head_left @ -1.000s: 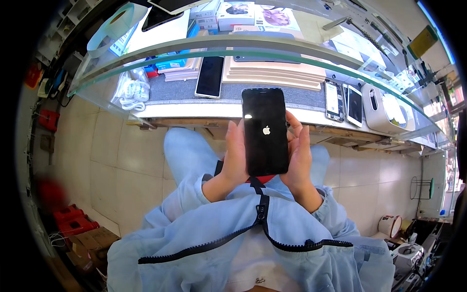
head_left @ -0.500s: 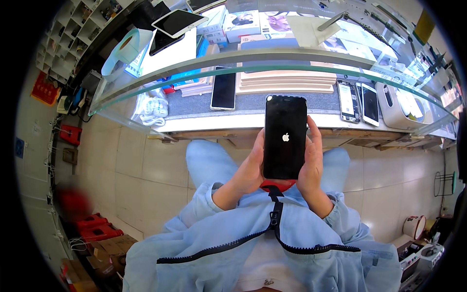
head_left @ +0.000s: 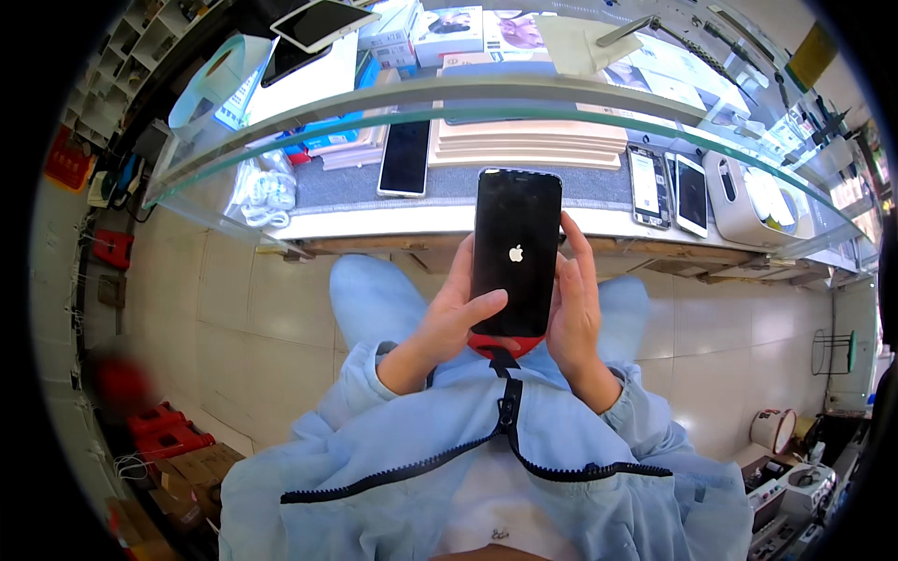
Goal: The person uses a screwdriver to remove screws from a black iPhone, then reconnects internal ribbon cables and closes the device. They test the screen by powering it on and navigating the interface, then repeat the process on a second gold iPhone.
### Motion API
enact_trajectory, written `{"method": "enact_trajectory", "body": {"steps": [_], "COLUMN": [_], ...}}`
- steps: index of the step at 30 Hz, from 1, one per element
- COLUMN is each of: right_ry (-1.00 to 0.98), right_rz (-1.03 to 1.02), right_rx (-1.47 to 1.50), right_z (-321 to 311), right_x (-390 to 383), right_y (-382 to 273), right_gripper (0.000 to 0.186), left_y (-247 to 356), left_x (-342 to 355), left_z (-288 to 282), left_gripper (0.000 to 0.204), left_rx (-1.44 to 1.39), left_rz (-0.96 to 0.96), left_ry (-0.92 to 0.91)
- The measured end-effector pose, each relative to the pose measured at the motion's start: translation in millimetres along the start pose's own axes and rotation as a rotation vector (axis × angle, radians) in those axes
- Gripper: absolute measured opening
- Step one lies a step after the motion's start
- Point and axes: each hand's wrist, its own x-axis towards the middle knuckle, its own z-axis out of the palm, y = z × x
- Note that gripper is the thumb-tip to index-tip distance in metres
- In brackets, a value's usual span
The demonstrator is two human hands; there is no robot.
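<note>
A black smartphone (head_left: pixel 517 220) stands upright between my hands over my lap, its dark screen showing a small white logo in the middle. My left hand (head_left: pixel 449 313) grips its left edge, with the thumb laid across the lower left of the screen. Along the right edge rests my right hand (head_left: pixel 573 313), its fingers reaching up beside the phone and the index finger near the upper side. The finger parts behind the phone are hidden. Below the phone's lower end, something red (head_left: pixel 510 344) shows against my light blue jacket (head_left: pixel 374 467).
Ahead runs a glass display counter (head_left: pixel 468 89). Inside lie another phone (head_left: pixel 404 159), a stack of pale boards (head_left: pixel 528 145), an opened phone (head_left: pixel 647 187), a white phone (head_left: pixel 691 194), a white bin (head_left: pixel 739 201) and bagged cables (head_left: pixel 267 194). Red cases (head_left: pixel 168 435) sit on the floor at left.
My left thumb has moved from the phone's edge onto the lower screen. My right fingers have shifted along the other side. The whole view has slid slightly, so everything appears further left.
</note>
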Motion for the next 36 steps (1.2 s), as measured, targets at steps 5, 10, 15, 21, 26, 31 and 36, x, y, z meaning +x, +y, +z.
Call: {"method": "enact_trajectory", "body": {"steps": [5, 10, 15, 21, 26, 31, 36], "right_ry": [0.058, 0.090, 0.058, 0.113, 0.118, 0.094, 0.081], "right_rz": [0.092, 0.131, 0.135, 0.208, 0.196, 0.230, 0.215], "right_rx": [0.177, 0.207, 0.197, 0.107, 0.271, 0.272, 0.261], "right_z": [6, 7, 2, -3, 0, -5, -10], "right_x": [-5, -8, -11, 0, 9, 6, 5], "right_y": [-9, -11, -5, 7, 10, 8, 8], "right_gripper": [0.050, 0.052, 0.049, 0.045, 0.045, 0.044, 0.045], "left_y": [-4, 0, -1, -9, -7, -9, -4], "left_x": [-4, -11, -13, 0, 5, 5, 4], "left_z": [-1, 0, -5, -18, -19, -17, -11], "left_gripper": [0.083, 0.088, 0.084, 0.073, 0.067, 0.066, 0.066], "left_rx": [0.055, 0.011, -0.050, -0.073, -0.094, -0.093, -0.111], "left_rz": [0.062, 0.039, 0.020, 0.011, -0.023, 0.004, -0.058], "left_ry": [-0.035, -0.063, -0.083, -0.001, -0.008, 0.021, -0.013]}}
